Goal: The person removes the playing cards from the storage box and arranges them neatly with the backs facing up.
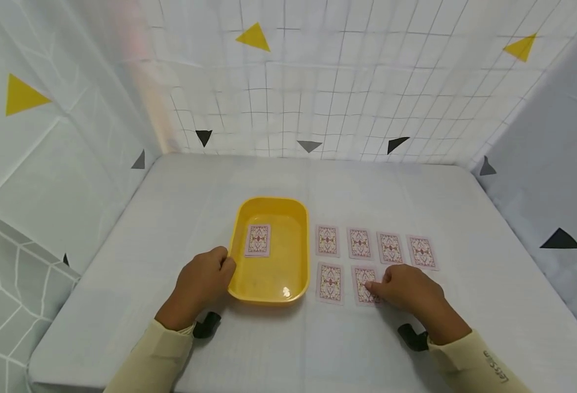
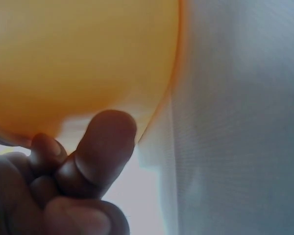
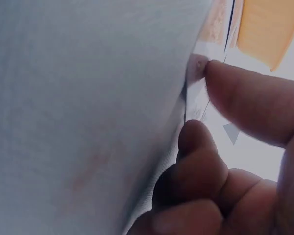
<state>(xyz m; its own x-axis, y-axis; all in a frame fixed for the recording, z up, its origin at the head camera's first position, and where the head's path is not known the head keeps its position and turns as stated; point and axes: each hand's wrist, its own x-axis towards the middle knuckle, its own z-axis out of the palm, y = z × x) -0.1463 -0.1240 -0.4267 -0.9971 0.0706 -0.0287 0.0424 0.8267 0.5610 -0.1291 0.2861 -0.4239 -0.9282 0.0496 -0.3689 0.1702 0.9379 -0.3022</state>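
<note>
My left hand (image 1: 204, 281) grips the left rim of a yellow plastic tray (image 1: 295, 273), its fingers curled at the edge. In the left wrist view, fingers (image 2: 108, 142) lie against the tray's wall. Inside the tray, toward the upper left, is a small stack of playing cards (image 1: 257, 240), backs up. Right of the tray, my right hand (image 1: 411, 289) pinches the right edge of a face-down playing card (image 1: 363, 281) in the lower row. The right wrist view has the thumb (image 3: 245, 98) on the card's face and curled fingers at its edge.
Beside the held card lies another face-down card (image 1: 329, 283). Above them is a row of several face-down cards (image 1: 359, 243). All lie on a white-covered table (image 1: 209, 185). White cloth walls with a grid and triangles (image 1: 309, 146) enclose the back and sides.
</note>
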